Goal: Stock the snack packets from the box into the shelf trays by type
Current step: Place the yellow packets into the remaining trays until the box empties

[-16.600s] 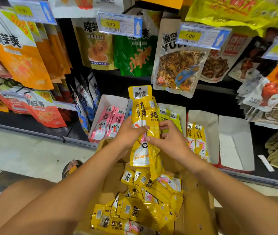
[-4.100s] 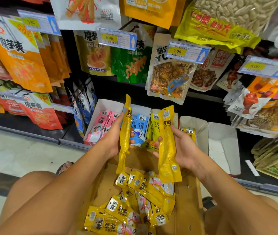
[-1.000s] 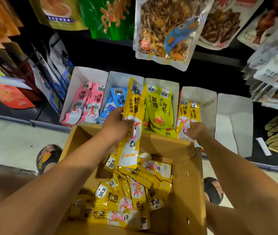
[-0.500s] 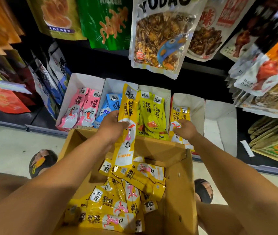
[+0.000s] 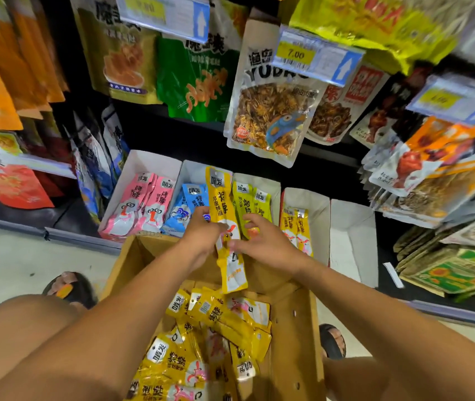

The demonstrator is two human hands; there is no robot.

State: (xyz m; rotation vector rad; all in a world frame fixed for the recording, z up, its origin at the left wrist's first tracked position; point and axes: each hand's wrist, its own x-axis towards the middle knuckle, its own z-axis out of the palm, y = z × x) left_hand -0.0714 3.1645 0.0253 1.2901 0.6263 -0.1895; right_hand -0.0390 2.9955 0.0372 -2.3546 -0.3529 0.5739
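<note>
Centre frame, the left hand (image 5: pixel 201 238) grips the yellow packet (image 5: pixel 224 204) midway; the right hand (image 5: pixel 265 241), fingers loose, seemingly touches it. Light, limp, slick: pinch the middle

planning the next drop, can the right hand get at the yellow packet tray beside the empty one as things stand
Probably yes: the right hand is open, looks empty, and hangs just left of that tray of yellow packets, nothing between them. The left hand holds the long packet.

Stock count
Five white trays (image 5: pixel 352 227); one box (image 5: pixel 297 328); from it, two pink packets (image 5: pixel 141 198) at 11 o'clock, two green packets (image 5: pixel 245 198) at 12, two yellow packets (image 5: pixel 295 224) at 1.
</note>
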